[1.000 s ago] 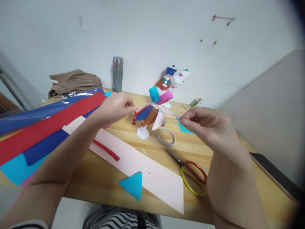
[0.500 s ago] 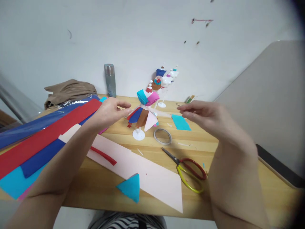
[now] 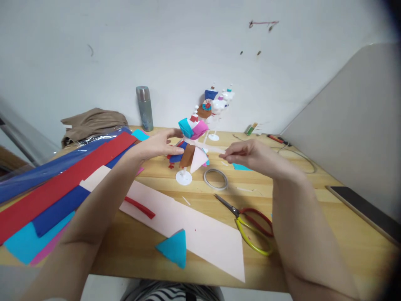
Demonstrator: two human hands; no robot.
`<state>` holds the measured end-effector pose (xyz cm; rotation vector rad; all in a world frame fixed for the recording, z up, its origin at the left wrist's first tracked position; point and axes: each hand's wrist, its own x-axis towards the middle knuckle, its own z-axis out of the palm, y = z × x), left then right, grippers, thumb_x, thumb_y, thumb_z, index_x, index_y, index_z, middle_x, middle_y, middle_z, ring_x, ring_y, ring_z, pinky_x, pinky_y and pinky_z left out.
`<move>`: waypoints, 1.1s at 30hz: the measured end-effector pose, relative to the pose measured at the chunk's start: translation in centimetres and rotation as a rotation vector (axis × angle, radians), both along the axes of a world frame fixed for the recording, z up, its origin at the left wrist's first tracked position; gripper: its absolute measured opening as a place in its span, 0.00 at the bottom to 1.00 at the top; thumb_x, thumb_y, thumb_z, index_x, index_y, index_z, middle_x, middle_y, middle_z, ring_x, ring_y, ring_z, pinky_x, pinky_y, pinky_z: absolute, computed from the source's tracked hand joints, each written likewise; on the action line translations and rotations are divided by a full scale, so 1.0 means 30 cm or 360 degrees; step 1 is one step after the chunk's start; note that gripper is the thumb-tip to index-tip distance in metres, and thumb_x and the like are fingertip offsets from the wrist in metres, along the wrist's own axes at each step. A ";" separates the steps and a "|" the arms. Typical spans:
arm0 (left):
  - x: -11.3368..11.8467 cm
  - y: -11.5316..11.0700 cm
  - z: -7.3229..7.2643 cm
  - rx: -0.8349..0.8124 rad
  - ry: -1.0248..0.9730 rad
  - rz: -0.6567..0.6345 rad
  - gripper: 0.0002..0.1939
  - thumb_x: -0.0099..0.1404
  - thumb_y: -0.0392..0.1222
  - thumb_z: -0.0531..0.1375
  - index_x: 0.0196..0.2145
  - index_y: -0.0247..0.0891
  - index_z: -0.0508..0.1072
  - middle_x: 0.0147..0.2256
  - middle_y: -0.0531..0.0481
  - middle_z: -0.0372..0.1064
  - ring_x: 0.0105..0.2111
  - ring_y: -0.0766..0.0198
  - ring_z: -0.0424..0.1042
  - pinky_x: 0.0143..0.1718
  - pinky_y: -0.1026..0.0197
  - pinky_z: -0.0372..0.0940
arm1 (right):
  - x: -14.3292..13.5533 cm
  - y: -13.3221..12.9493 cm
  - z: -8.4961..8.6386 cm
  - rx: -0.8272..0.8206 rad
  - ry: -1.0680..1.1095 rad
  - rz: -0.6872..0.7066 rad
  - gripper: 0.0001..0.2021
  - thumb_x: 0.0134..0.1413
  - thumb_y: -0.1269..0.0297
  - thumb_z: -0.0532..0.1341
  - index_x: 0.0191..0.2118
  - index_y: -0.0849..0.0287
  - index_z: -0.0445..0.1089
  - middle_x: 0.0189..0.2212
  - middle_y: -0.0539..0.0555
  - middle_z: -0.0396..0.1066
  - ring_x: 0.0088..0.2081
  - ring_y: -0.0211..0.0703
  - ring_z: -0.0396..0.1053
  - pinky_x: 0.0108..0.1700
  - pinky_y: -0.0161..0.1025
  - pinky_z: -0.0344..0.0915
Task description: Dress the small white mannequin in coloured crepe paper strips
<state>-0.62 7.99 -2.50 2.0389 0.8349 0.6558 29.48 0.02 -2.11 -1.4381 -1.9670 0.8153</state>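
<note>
A small mannequin [image 3: 193, 126] stands on a white round base, with a cyan and pink top and a skirt of red, blue, brown and pale pink panels [image 3: 187, 156]. My left hand [image 3: 161, 145] is at its left side, thumb and fingers apart around the waist. A pale strip [image 3: 209, 147] runs from the waist to the right. My right hand [image 3: 242, 152] pinches the strip's far end. Below lie a roll of tape [image 3: 215, 179] and open scissors [image 3: 239, 214] with red and yellow handles.
Pale pink fabric [image 3: 206, 238], a cyan triangle [image 3: 173, 247] and a red strip [image 3: 140, 207] lie in front. Coloured sheets [image 3: 69, 179] cover the left. A flask [image 3: 144, 108] and more mannequins [image 3: 214, 102] stand behind; a phone [image 3: 363, 211] lies right.
My left hand has moved right to the mannequin's waist. My right hand has moved left and closed on the strip's end, which is now pulled out toward it.
</note>
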 end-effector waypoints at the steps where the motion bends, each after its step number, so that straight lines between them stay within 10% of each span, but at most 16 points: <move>1: 0.008 0.008 -0.010 -0.0008 -0.0021 -0.0012 0.32 0.56 0.51 0.69 0.58 0.40 0.74 0.64 0.39 0.68 0.66 0.47 0.65 0.67 0.44 0.58 | -0.004 -0.004 0.002 -0.0066 -0.0071 0.0116 0.15 0.52 0.50 0.68 0.35 0.59 0.82 0.30 0.56 0.80 0.31 0.44 0.74 0.34 0.41 0.68; 10: 0.061 0.048 -0.072 0.0044 -0.0305 -0.0061 0.20 0.53 0.47 0.69 0.43 0.37 0.81 0.45 0.46 0.80 0.50 0.49 0.77 0.58 0.49 0.67 | -0.171 -0.071 -0.004 -0.0478 -0.0532 0.1027 0.20 0.59 0.67 0.64 0.56 0.64 0.78 0.30 0.54 0.79 0.29 0.37 0.72 0.33 0.33 0.65; 20: 0.057 -0.022 -0.028 -0.0005 -0.0541 0.0717 0.16 0.49 0.47 0.71 0.27 0.37 0.70 0.24 0.56 0.64 0.26 0.67 0.65 0.27 0.64 0.57 | -0.229 -0.082 -0.059 -0.0097 -0.0411 0.0708 0.26 0.61 0.68 0.61 0.66 0.59 0.69 0.29 0.51 0.75 0.29 0.39 0.68 0.34 0.36 0.63; 33: 0.039 -0.050 -0.015 -0.0380 -0.0747 0.0787 0.19 0.48 0.49 0.73 0.22 0.39 0.68 0.22 0.53 0.67 0.23 0.67 0.65 0.25 0.63 0.57 | -0.284 -0.069 -0.092 -0.0155 0.0421 0.0406 0.38 0.62 0.66 0.56 0.75 0.63 0.45 0.27 0.48 0.71 0.25 0.37 0.63 0.30 0.37 0.62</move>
